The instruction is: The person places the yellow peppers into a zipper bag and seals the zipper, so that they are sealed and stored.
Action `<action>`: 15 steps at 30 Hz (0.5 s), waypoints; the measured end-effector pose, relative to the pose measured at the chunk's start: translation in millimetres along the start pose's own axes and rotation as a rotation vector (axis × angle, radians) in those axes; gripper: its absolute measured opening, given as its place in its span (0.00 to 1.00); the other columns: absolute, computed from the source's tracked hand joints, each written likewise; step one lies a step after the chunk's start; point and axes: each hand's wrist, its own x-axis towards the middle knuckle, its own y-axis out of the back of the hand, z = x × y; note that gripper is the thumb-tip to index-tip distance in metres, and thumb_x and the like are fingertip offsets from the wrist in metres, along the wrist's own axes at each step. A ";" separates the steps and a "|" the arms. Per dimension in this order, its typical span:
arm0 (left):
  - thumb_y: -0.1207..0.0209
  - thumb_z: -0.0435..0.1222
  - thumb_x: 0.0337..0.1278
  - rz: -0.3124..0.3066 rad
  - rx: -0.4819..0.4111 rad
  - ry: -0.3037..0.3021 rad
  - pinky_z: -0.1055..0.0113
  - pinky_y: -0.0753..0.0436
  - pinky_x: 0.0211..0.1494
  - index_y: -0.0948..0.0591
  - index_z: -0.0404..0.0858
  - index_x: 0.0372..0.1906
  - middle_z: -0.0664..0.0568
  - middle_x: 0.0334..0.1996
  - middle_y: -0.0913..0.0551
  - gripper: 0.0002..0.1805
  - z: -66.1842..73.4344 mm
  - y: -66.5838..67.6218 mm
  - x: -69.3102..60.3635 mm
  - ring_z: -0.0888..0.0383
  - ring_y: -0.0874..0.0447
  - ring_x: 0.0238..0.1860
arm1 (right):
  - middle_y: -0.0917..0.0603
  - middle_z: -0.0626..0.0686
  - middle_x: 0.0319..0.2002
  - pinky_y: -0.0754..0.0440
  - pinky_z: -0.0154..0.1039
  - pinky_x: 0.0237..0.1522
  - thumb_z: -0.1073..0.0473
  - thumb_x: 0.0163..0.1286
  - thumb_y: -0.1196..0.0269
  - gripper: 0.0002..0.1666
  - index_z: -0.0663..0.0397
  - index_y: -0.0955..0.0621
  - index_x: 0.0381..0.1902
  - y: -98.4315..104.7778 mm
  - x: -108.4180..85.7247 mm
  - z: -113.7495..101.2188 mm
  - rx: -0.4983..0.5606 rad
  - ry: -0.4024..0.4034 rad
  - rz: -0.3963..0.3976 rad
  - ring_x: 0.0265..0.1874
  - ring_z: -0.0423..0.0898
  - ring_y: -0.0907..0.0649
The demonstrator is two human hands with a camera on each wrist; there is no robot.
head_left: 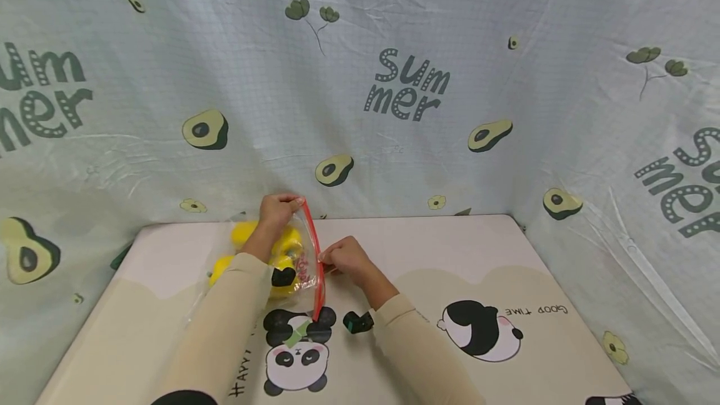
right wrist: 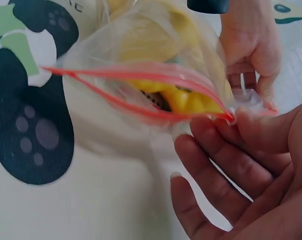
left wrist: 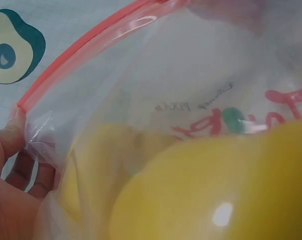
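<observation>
A clear zip bag [head_left: 306, 289] with a red zip strip [right wrist: 141, 112] stands over the table, holding smooth yellow items [left wrist: 191, 195] whose kind I cannot tell. My left hand [head_left: 277, 211] pinches the strip's far corner between thumb and fingers. Partway along the same strip, my right hand [head_left: 347, 258] pinches it between thumb and index finger, with its other fingers loosely bent. From the right hand to the near corner the two red lips stand apart, as the right wrist view shows. Red and green lettering [left wrist: 211, 122] is printed on the plastic.
The table [head_left: 416, 255] carries a mat printed with a panda [head_left: 297, 364] and a dog [head_left: 480, 330]. A small black device [head_left: 358, 322] sits beside the right sleeve. Behind the table hangs a pale curtain [head_left: 253, 80] with avocado prints.
</observation>
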 end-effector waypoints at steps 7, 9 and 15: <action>0.38 0.40 0.73 0.003 -0.001 -0.021 0.65 0.22 0.55 0.15 0.29 0.57 0.45 0.49 0.19 0.19 -1.3 -0.8 -0.3 0.52 0.25 0.47 | 0.08 0.56 0.30 0.11 0.41 0.37 0.59 0.70 0.34 0.12 0.62 0.09 0.35 8.1 0.6 -1.1 -0.022 0.023 -0.096 0.29 0.48 0.13; 0.38 0.40 0.73 0.003 -0.002 -0.017 0.64 0.22 0.56 0.15 0.29 0.57 0.45 0.49 0.19 0.19 -1.2 -0.8 -0.9 0.52 0.25 0.48 | 0.08 0.56 0.30 0.10 0.41 0.38 0.58 0.69 0.33 0.12 0.62 0.09 0.36 10.4 1.1 -1.1 -0.021 0.038 -0.125 0.28 0.47 0.13; 0.37 0.40 0.73 0.020 -0.020 -0.008 0.61 0.21 0.60 0.15 0.30 0.57 0.43 0.53 0.17 0.19 -2.5 -2.1 0.5 0.51 0.24 0.50 | 0.08 0.55 0.29 0.09 0.39 0.37 0.58 0.68 0.33 0.13 0.63 0.08 0.36 15.0 2.3 -0.3 -0.007 0.072 -0.204 0.26 0.46 0.13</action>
